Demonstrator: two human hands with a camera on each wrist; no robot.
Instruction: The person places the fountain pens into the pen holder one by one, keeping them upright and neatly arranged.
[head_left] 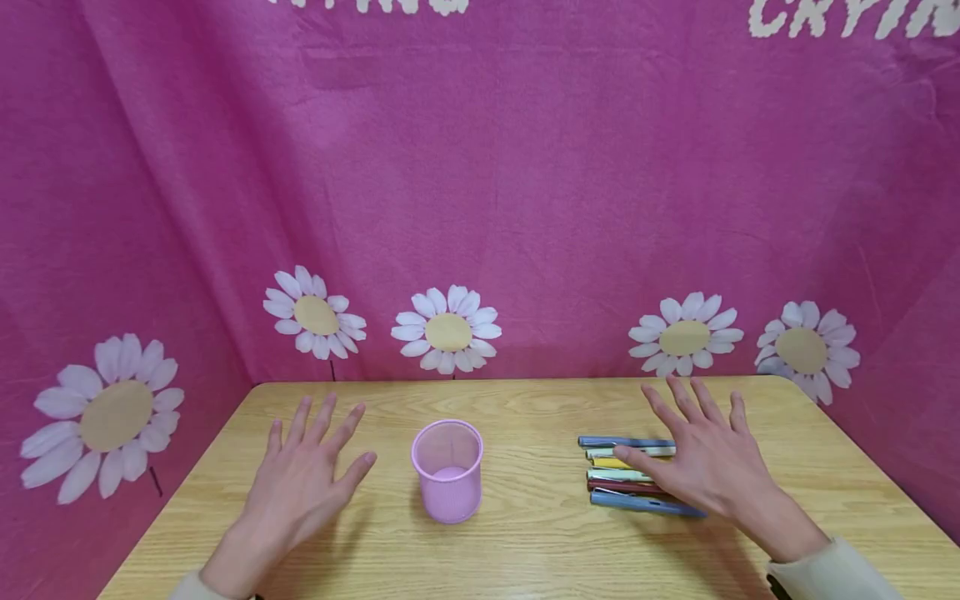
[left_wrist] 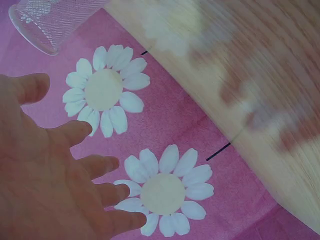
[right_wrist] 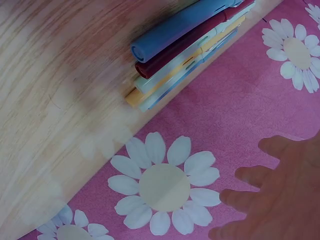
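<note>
Both hands are spread flat and hold nothing: the left hand [head_left: 300, 487] beside the small pink mesh cup [head_left: 447, 469], the right hand [head_left: 701, 461] over the row of coloured pens [head_left: 626, 475] on the wooden desk [head_left: 525, 550]. A careless grip may roll the pens apart, and a bump could tip the light cup.

- My left hand [left_wrist: 45, 175] fills the lower left, fingers spread and straight, holding nothing.
- I see the mesh cup's [left_wrist: 47, 22] rim at the top left corner, apart from my fingers.
- Two white daisies [left_wrist: 105, 90] sit on the pink cloth [left_wrist: 200, 130].
- The wooden table [left_wrist: 250, 75] runs along the right, blurred.
</note>
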